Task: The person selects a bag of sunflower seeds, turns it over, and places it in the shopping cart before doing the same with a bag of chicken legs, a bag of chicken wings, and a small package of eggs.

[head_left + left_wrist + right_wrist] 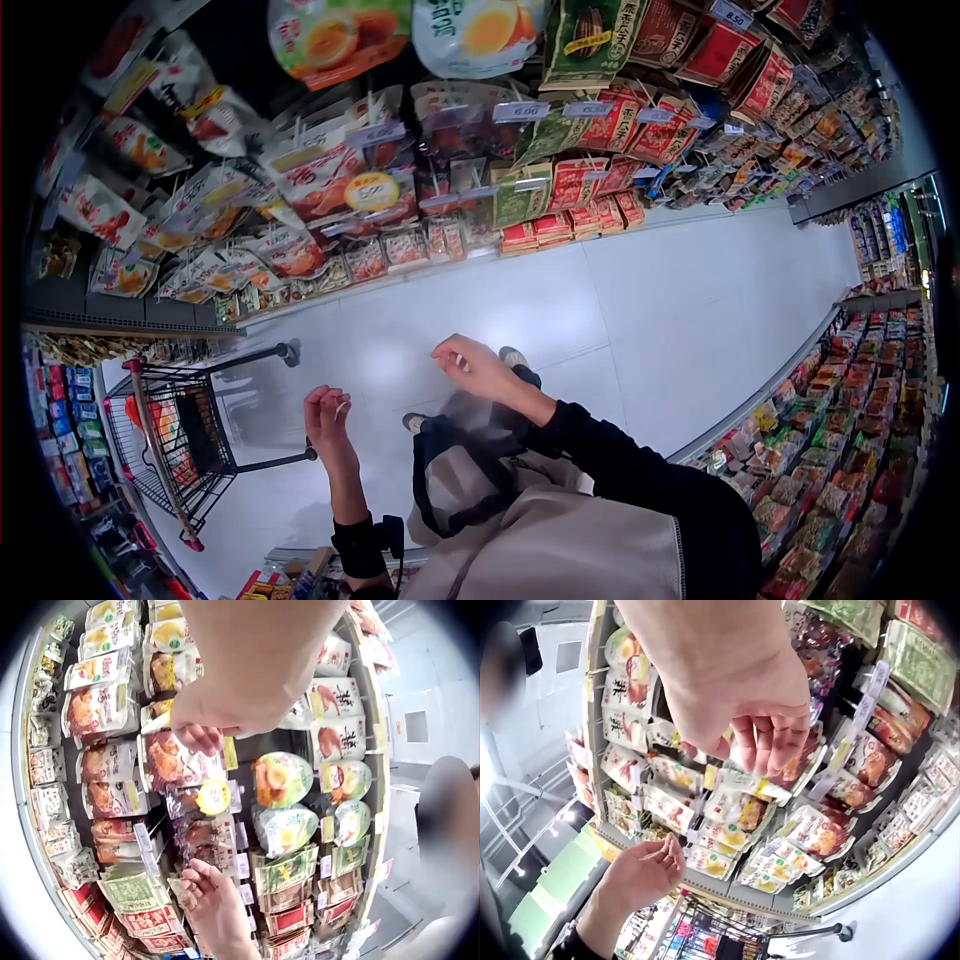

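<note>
The hanging snack packets (pixel 320 180) are all on their pegs on the display wall, row upon row, with price tags (pixel 520 111) clipped along the rails. Among them, the packet with the round yellow sticker (pixel 372 192) hangs about level with the space between the two hands. None of these packets is in a hand, and none is lifted or pulled forward off its hook as far as the views show.

The right hand (pixel 478 368) is raised in front of the display, near the packets but apart from them. Its fingers (pixel 769 746) hang loosely bent and a little apart, with nothing between them. The left hand (pixel 328 425) is held up beside it, lower and closer to the body. Its fingertips (pixel 667 855) are drawn together against the thumb. A thin pale streak shows there, but I cannot tell whether it is something pinched or only light on the skin.

My reading is that picking from this wall is at its start: the hands are up at the goods, and the taking of a packet is not yet done.

To the left on the pale floor (pixel 680 300) stands a shopping cart (pixel 170 440) with a few coloured packs in its basket. Stocked shelves (pixel 840 420) line the far side of the aisle
</note>
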Action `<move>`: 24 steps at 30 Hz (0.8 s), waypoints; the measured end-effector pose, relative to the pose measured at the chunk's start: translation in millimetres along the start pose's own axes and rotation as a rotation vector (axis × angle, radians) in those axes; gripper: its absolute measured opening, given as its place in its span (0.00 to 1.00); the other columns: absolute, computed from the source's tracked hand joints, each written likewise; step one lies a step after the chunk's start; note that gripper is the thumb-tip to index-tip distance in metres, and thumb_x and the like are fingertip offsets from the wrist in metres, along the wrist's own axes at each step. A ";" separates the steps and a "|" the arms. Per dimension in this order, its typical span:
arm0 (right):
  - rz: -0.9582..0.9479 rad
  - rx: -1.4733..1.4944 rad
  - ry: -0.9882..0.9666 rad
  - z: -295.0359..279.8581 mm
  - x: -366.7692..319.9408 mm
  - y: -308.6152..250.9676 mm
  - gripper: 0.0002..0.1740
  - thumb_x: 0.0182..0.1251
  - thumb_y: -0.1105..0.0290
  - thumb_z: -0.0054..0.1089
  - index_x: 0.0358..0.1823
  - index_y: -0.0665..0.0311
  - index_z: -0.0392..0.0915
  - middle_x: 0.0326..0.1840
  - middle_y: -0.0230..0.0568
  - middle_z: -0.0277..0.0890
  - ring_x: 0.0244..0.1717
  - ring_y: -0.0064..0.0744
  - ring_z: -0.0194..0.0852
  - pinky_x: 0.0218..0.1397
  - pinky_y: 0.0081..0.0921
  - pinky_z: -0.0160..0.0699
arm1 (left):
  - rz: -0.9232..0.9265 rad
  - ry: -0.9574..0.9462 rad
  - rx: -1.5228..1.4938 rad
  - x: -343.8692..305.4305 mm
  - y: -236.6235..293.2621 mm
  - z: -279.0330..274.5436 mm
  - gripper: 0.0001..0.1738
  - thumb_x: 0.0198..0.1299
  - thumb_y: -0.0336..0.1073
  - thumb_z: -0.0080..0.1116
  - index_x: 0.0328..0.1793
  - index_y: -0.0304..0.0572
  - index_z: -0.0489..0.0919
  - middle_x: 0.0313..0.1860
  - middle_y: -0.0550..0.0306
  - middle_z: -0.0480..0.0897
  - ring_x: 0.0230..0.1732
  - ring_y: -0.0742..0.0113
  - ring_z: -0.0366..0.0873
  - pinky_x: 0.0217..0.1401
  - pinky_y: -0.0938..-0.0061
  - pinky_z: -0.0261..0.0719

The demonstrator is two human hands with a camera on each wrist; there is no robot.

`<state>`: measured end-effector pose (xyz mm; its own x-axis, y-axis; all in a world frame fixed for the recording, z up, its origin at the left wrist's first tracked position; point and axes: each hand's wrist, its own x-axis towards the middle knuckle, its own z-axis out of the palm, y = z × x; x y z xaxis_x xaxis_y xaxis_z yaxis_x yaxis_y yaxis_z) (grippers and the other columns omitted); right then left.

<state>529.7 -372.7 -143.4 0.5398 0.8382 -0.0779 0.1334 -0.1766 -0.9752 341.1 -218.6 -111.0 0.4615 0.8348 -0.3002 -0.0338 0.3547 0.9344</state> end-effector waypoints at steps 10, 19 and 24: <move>0.217 -0.103 0.153 -204.3 9.5 150.4 0.07 0.55 0.76 0.51 0.37 0.65 0.72 0.34 0.40 0.71 0.32 0.33 0.73 0.34 0.23 0.73 | -0.258 -0.090 0.021 25.9 -112.0 225.0 0.07 0.60 0.34 0.46 0.43 0.43 0.70 0.36 0.61 0.75 0.38 0.72 0.73 0.46 0.75 0.70; 0.323 -0.031 0.176 -239.5 7.9 212.8 0.08 0.56 0.76 0.49 0.38 0.65 0.72 0.35 0.42 0.72 0.33 0.33 0.74 0.35 0.23 0.73 | -0.316 -0.106 0.050 10.5 -161.9 285.1 0.08 0.63 0.35 0.43 0.42 0.41 0.69 0.35 0.59 0.74 0.38 0.69 0.73 0.47 0.74 0.70; 0.307 0.048 0.169 -214.2 -14.3 219.9 0.07 0.56 0.78 0.49 0.38 0.65 0.71 0.33 0.40 0.70 0.31 0.30 0.73 0.34 0.20 0.71 | -0.326 -0.105 0.087 -2.3 -181.0 287.1 0.07 0.62 0.35 0.44 0.41 0.40 0.69 0.35 0.58 0.74 0.37 0.69 0.73 0.46 0.74 0.70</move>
<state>729.3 -534.1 -312.4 0.6790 0.6520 -0.3375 -0.0935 -0.3792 -0.9206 600.7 -405.7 -224.3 0.5247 0.6338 -0.5684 0.2044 0.5543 0.8068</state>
